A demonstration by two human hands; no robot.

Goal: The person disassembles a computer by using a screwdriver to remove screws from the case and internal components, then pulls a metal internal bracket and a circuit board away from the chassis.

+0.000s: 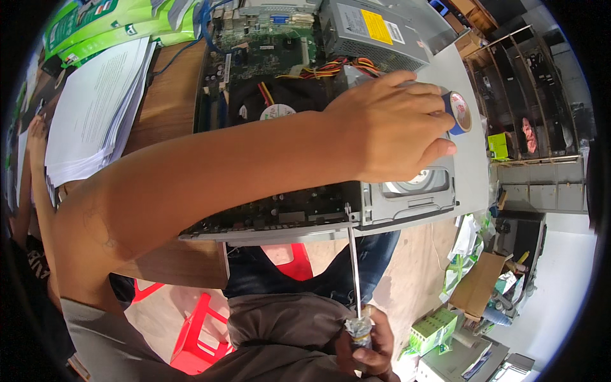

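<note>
We look down on an opened desktop computer case [407, 213] lying flat on a wooden table [168, 102]. Our left hand [388, 124] reaches across it from the near left, the forearm crossing over the motherboard [280, 213]. The fingers [439, 148] are curled down with the palm pressed toward the metal drive bay [420, 184] on the right side of the case; the fingers lie close together, and we cannot tell whether they clamp anything beneath them. Just beyond the fingertips, on the grey side panel [468, 165], stands a roll of blue tape [459, 113], touching or nearly touching the hand.

Our right hand [366, 347] sits near, low in the view, closed around the handle of a long screwdriver [354, 267]. Its thin shaft runs up and away to the near edge of the case, where the tip meets the metal rim beside the drive bay.

Farther in, we see 1 black cooling fan [273, 105] with a round sticker, a bundle of red, yellow and black wires [337, 67], and the grey power supply [375, 32] at the far right of the case. To the left lies a stack of white papers [95, 111], with green packets [108, 22] beyond it. A red plastic stool [197, 328] stands on the floor below the table
</note>
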